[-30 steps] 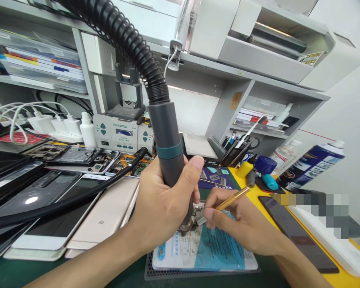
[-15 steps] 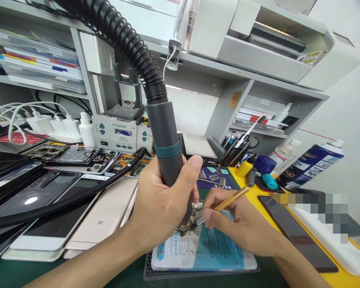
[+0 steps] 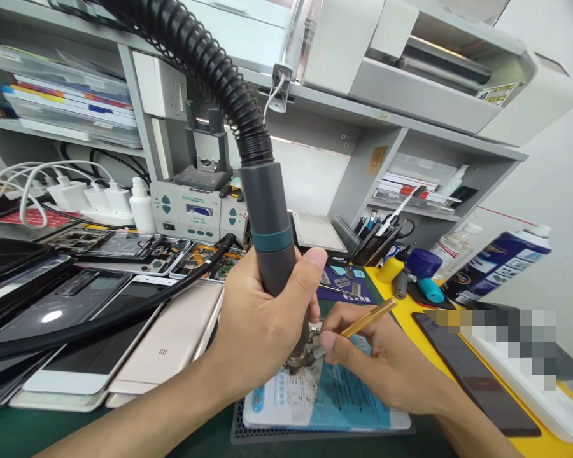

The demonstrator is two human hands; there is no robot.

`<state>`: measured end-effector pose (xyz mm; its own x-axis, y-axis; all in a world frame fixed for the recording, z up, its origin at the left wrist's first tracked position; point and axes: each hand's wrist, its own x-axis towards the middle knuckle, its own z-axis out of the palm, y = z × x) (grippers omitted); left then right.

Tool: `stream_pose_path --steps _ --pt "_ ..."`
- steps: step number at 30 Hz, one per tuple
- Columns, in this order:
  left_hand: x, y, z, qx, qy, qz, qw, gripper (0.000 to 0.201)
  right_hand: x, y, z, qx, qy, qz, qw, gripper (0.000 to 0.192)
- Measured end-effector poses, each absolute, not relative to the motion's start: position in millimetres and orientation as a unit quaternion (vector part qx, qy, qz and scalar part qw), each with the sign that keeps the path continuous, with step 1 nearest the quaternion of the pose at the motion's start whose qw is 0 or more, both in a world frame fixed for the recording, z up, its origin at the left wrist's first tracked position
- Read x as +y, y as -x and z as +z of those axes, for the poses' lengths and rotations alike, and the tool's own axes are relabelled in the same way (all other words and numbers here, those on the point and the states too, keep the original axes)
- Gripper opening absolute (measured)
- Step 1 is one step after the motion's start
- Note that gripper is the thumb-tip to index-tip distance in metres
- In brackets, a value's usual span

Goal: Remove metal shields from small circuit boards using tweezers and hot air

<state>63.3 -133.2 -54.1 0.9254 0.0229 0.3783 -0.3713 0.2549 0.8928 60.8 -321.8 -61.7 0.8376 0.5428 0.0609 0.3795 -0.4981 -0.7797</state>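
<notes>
My left hand (image 3: 258,324) gripped one hot-air wand (image 3: 272,242), nozzle down over a small part (image 3: 310,346) on one blue pad (image 3: 334,401). My right hand (image 3: 382,362) pinched one gold tweezer (image 3: 363,321) at that part. Left: two white phones (image 3: 138,353), several dark ones; one station (image 3: 195,213), one can (image 3: 496,264).

Shelving: you face a grey shelf unit (image 3: 363,159) rising behind your hands, its back panel lit by a strip lamp.
Wall: a plain white wall (image 3: 554,184) stands off to your right.
Bench: a dark green benchtop (image 3: 9,432) lies under your left forearm.
Light: bright and even.
</notes>
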Motion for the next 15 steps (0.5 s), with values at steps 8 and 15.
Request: stream_pose_path --steps 8,15 --pt "-134.6 -64.9 -55.2 -0.144 -0.599 0.127 0.777 0.036 -318.4 -59.2 -61.1 -0.284 0.875 0.066 0.385 0.027" --pt "-133.4 -63.6 -55.0 -0.154 -0.601 0.123 0.775 0.034 -311.9 -58.1 -59.7 -0.296 0.878 0.065 0.371 0.021"
